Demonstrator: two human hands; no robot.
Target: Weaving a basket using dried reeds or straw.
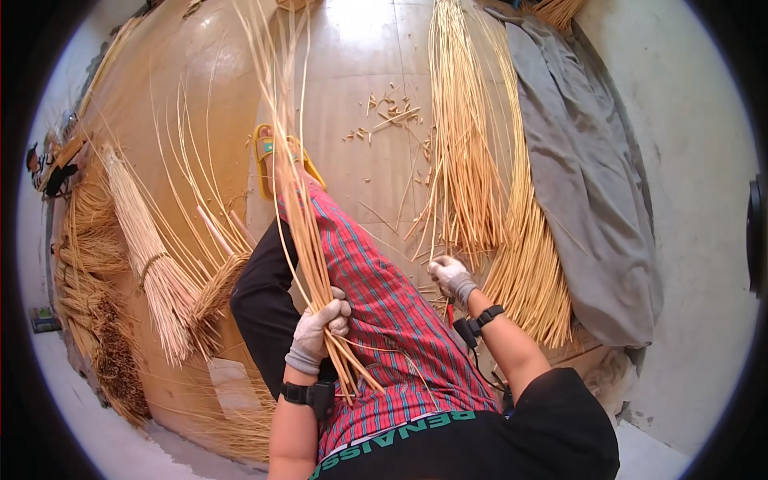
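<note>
My left hand (322, 323), in a white work glove, is closed around a bunch of long thin wicker rods (300, 216). Their butt ends stick out below the fist over my lap, and the thin tips fan away past my foot. My right hand (450, 277), gloved too, is at the near ends of a large pile of peeled rods (462, 176) on the floor. Its fingers pinch one thin rod, which runs up along the pile's left side. A small red item (450, 310) shows just below that wrist, too little of it to name.
A second row of yellower rods (532, 276) lies beside a grey cloth (580, 176) along the right wall. Short cut pieces (392, 112) litter the floor ahead. Tied bundles (152, 264) and darker brushy bundles (100, 320) lie at left. My foot wears a yellow sandal (264, 164).
</note>
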